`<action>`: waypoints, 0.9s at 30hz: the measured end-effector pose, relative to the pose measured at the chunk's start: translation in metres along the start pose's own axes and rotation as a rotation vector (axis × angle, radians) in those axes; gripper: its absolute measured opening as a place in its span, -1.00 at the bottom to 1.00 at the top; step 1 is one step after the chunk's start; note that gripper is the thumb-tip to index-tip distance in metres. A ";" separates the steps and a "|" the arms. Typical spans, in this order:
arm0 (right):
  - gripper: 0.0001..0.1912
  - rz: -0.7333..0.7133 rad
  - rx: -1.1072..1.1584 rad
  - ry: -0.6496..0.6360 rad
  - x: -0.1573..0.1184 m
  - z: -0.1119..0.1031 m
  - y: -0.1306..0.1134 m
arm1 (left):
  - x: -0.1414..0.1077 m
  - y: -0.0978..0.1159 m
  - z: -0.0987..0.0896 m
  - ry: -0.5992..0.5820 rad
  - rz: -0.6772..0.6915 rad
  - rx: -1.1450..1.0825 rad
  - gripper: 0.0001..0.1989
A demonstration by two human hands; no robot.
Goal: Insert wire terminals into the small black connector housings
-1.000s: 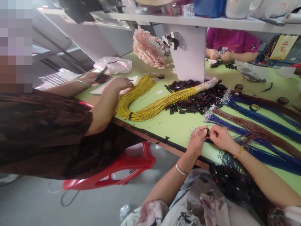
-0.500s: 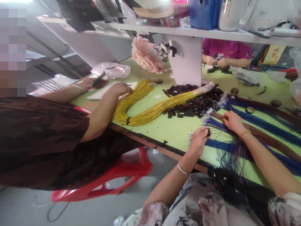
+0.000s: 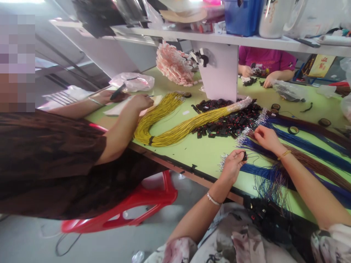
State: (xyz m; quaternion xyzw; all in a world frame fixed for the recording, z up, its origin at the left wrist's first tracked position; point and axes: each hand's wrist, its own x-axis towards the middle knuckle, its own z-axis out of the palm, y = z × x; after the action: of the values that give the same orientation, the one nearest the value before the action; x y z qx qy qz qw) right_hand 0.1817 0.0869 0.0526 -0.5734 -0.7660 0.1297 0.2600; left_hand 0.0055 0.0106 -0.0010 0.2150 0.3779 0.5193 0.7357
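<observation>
My left hand (image 3: 232,167) is closed around a small black plastic connector housing (image 3: 244,156), its front end poking out past the thumb and fingers. Thin dark wires curve away to the right of it. Over a bundle of brown wires (image 3: 297,153), my right hand (image 3: 268,139) has thumb and forefinger pinched together near the silvery terminals (image 3: 243,138); what lies between the fingertips is too small to make out. A blue wire bundle (image 3: 251,168) lies beside my left hand, with loose wire ends (image 3: 274,186) hanging over the table edge.
Black housings (image 3: 219,124) are piled mid-table, under a long yellow wire bundle (image 3: 170,140). A co-worker's arm (image 3: 120,131) reaches in at left; another person (image 3: 265,62) sits opposite. Tape rolls (image 3: 293,130) lie at right. More black housings (image 3: 263,215) are on my lap. A shelf (image 3: 192,35) spans overhead.
My right hand has moved slightly left and up, toward the terminal ends of the brown wires. My left hand keeps hold of the housing. The person opposite has moved their hands apart.
</observation>
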 end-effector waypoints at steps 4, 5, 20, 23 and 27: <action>-0.89 -0.073 0.194 -0.001 0.002 0.009 -0.021 | 0.000 0.000 -0.001 0.002 0.000 -0.011 -0.63; -0.89 -0.075 0.214 -0.002 0.000 0.011 -0.024 | 0.000 0.000 -0.002 0.002 0.000 -0.015 -0.64; -0.96 -0.170 0.227 -0.019 -0.057 0.017 -0.031 | 0.002 -0.001 -0.003 -0.031 0.000 -0.061 -0.79; -0.95 -0.184 0.210 -0.016 -0.058 0.017 -0.031 | 0.003 -0.001 -0.003 -0.032 -0.002 -0.048 -0.80; -0.96 -0.166 0.182 -0.025 -0.059 0.018 -0.031 | 0.003 0.000 -0.004 -0.029 -0.003 -0.029 -0.79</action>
State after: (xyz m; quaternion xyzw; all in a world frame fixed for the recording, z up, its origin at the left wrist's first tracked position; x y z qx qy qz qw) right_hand 0.1589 0.0238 0.0382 -0.4802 -0.7991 0.1841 0.3113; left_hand 0.0034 0.0129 -0.0045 0.2113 0.3597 0.5206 0.7449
